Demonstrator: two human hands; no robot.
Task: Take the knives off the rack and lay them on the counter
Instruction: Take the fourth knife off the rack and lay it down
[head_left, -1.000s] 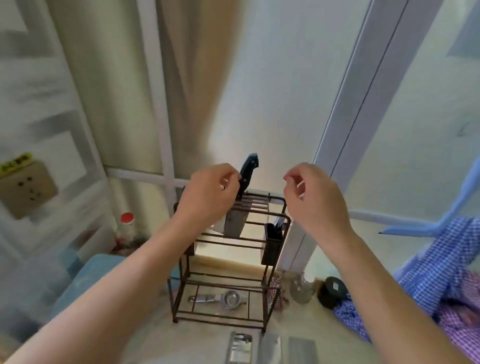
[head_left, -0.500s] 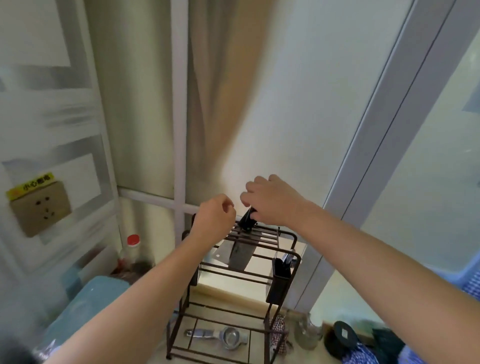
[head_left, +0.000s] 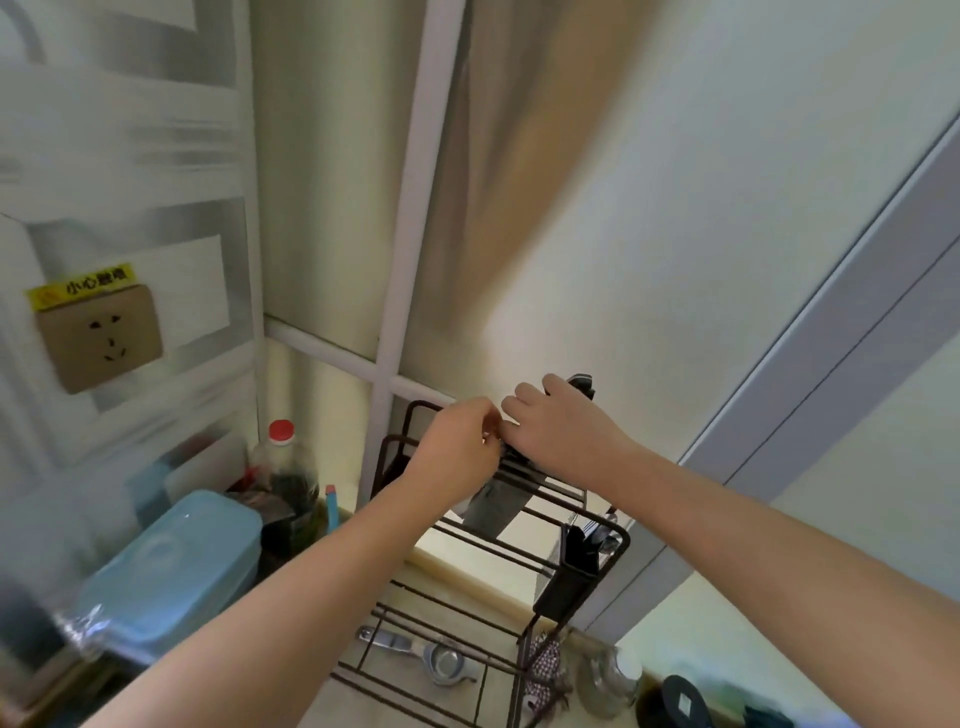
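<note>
A dark wire rack (head_left: 576, 501) stands on the counter against the window. One cleaver (head_left: 491, 506) hangs in its top slots, grey blade below the bars, black handle end showing above my right hand. My right hand (head_left: 558, 428) is wrapped around that handle. My left hand (head_left: 460, 449) is curled at the rack's top, touching the right hand's fingers; what it grips is hidden. A black utensil holder (head_left: 574, 577) hangs on the rack's right side.
A metal strainer (head_left: 441, 662) lies on the rack's bottom shelf. Blue lidded boxes (head_left: 176, 566) and a red-capped bottle (head_left: 283, 467) stand to the left. A wall socket (head_left: 101, 338) is on the left wall. A glass item (head_left: 605, 680) and dark round object (head_left: 680, 704) sit at right.
My right hand moved left from open air onto the cleaver's handle and closed on it. The left hand stayed at the rack's top. The view shifted, so the rack sits lower and further right.
</note>
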